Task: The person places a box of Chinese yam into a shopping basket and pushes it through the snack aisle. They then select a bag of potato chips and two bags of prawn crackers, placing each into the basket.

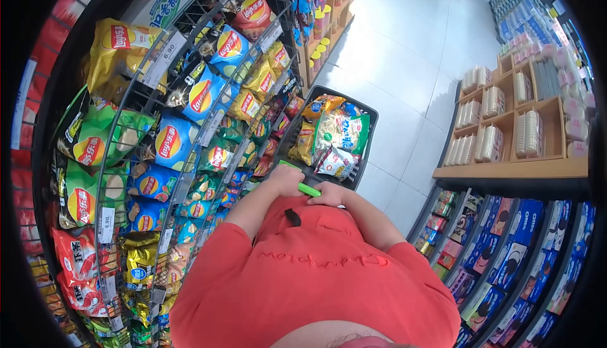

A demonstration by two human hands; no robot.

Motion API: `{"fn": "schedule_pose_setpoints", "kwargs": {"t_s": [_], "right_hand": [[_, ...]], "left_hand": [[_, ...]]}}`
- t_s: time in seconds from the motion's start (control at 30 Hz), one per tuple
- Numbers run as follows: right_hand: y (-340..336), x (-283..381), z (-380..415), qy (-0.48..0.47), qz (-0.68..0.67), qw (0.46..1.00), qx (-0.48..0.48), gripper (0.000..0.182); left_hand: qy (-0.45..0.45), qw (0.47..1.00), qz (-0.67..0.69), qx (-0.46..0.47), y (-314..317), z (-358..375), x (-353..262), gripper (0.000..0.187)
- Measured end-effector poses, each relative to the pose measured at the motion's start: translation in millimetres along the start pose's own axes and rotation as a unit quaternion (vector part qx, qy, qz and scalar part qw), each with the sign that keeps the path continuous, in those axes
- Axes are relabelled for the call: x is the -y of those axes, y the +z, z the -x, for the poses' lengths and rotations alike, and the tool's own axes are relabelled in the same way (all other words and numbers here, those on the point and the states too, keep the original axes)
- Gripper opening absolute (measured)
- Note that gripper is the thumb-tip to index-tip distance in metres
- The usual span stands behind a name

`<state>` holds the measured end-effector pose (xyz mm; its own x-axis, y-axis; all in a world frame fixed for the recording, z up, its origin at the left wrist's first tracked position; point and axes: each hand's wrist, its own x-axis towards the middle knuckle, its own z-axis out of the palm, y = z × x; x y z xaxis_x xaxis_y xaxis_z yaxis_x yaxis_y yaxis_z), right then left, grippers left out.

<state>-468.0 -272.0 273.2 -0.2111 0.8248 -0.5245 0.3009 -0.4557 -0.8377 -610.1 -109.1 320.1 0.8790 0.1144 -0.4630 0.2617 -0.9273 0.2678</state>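
Observation:
A green handle [310, 190] crosses just in front of my red shirt. My left hand [284, 180] is closed round its left part, and my right hand [326, 193] is closed at its right end. Beyond my hands is the dark shopping cart [371, 111] that the handle belongs to. Inside it lie several snack bags: a large white and green bag [341, 131], a smaller white and purple bag [336, 162], and yellow and orange bags [304, 142] along the left side. My fingertips are partly hidden.
Close on the left stands a wire rack [136, 76] packed with chip bags and price tags. At right, a wooden shelf [506, 166] holds packs of pale goods, above rows of boxed cookies [509, 262]. A tiled aisle [404, 63] stretches ahead.

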Motion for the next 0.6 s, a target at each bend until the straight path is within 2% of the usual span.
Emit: {"fn": "schedule_pose_setpoints", "kwargs": {"t_s": [0.07, 0.1, 0.17, 0.2, 0.37, 0.6], "right_hand": [[-3, -6, -6, -0.004, -0.019, 1.000, 0.005, 0.042], [-5, -9, -10, -0.020, 0.003, 1.000, 0.005, 0.049], [-9, -9, -12, -0.014, 0.000, 1.000, 0.006, 0.045], [-11, -11, -13, -0.005, -0.008, 1.000, 0.010, 0.041], [-14, -27, -24, 0.002, -0.006, 1.000, 0.001, 0.046], [-21, -34, -27, 0.012, -0.039, 0.999, -0.027, 0.044]], "left_hand": [[-0.011, 0.999, 0.006, 0.046, -12, -4, -1, 0.043], [-0.009, 0.999, 0.002, 0.039, -20, -9, 0, 0.043], [-0.018, 0.994, 0.008, 0.107, -28, -11, -3, 0.043], [-0.018, 0.994, 0.011, 0.103, -28, -14, -1, 0.043], [-0.001, 0.991, 0.033, 0.132, -26, -25, 6, 0.041], [0.028, 0.990, 0.048, 0.131, -25, -35, 16, 0.041]]}}
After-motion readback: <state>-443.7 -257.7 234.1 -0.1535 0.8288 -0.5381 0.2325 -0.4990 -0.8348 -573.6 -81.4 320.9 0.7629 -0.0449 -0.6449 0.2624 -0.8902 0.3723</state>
